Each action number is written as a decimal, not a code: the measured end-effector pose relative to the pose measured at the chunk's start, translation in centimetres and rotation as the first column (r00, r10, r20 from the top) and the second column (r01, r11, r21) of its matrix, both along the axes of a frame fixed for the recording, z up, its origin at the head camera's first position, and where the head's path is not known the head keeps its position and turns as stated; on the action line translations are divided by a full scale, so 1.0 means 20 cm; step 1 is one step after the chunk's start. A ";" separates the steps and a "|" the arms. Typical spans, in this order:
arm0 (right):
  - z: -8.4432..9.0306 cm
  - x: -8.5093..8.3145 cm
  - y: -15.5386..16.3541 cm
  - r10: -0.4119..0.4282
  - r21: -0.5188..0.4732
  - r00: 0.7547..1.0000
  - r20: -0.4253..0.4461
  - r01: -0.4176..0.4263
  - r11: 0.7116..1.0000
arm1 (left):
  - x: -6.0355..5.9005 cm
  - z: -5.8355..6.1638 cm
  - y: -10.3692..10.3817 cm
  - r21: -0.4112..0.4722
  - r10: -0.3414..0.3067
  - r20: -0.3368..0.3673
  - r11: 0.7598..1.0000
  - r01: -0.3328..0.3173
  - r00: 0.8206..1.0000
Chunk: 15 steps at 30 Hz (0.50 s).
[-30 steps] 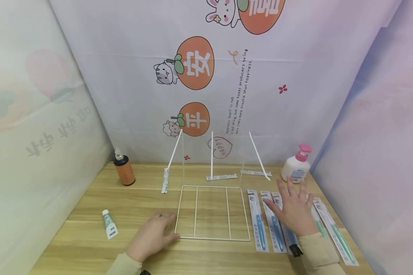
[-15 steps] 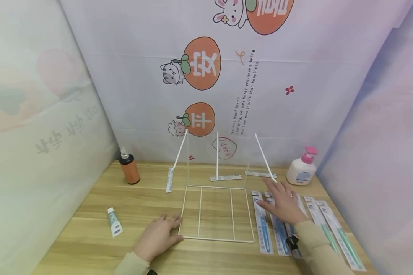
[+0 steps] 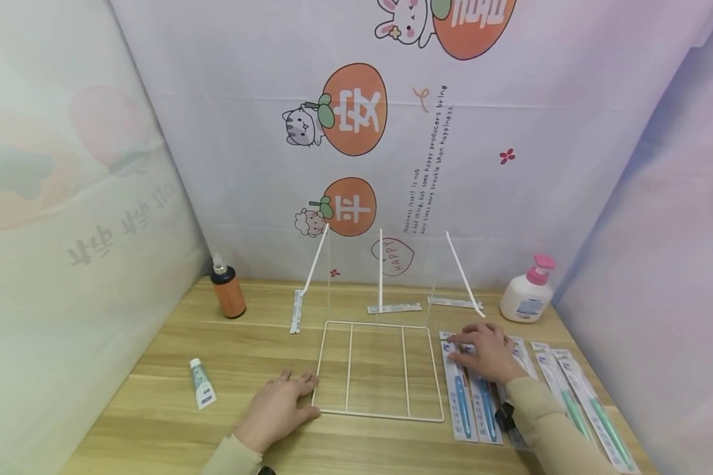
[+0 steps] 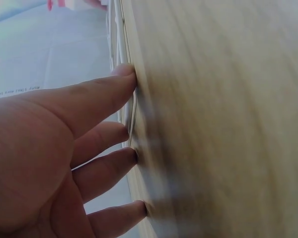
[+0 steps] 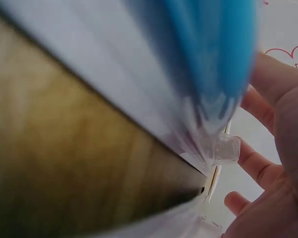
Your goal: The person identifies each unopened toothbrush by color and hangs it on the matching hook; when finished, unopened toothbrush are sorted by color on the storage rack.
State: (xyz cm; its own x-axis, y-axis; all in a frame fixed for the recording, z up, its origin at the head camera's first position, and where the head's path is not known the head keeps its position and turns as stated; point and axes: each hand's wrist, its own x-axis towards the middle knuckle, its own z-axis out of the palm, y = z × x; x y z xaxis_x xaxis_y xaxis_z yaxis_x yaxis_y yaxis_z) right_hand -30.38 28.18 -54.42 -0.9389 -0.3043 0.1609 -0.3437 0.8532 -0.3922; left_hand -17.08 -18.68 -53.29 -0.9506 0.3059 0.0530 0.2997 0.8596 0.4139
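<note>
A white wire rack [image 3: 377, 417] with slanting rods stands mid-table. My left hand [image 3: 278, 408] rests on the table at its left front corner, fingers spread; in the left wrist view the thumb [image 4: 102, 99] and fingertips touch the wire and wood. My right hand [image 3: 490, 353] is over the upper ends of the packaged toothbrushes, its fingertips at the leftmost blue toothbrush pack [image 3: 463, 412]. Beside that lies a second blue toothbrush pack [image 3: 486, 409]. Up close in the right wrist view are a blue toothbrush [image 5: 223, 54] in clear plastic and loosely bent fingers; contact is unclear.
Green toothbrush packs [image 3: 597, 412] lie at the right. A pink-topped pump bottle [image 3: 525, 300] and an orange bottle [image 3: 230, 297] stand at the back corners. A small toothpaste tube [image 3: 203, 386] lies left. Narrow packets [image 3: 395, 308] lie behind the rack.
My right hand has moved left and down from near the pump bottle to the leftmost toothbrush packs. The left hand stays by the rack's corner. The head view has shifted slightly.
</note>
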 end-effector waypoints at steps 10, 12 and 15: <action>-0.02 -0.02 0.01 0.000 -0.052 1.000 0.011 0.001 0.999 | 0.00 0.00 0.01 -0.001 0.001 -0.013 1.000 -0.001 1.000; -0.01 -0.01 0.01 -0.001 -0.054 1.000 -0.004 0.001 0.999 | 0.01 0.00 0.01 0.002 0.003 -0.013 1.000 -0.003 1.000; 0.02 -0.01 -0.01 -0.002 -0.062 0.999 -0.052 -0.001 0.998 | 0.01 0.00 0.01 -0.001 0.006 -0.012 1.000 -0.006 1.000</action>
State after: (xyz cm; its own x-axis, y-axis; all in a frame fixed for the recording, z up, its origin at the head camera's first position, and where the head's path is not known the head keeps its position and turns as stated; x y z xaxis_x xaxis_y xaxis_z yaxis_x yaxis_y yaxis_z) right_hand -30.50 28.08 -54.04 -0.9290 -0.2915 0.2280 -0.3644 0.8281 -0.4260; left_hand -16.94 -18.57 -53.21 -0.9517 0.3003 0.0639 0.2994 0.8619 0.4092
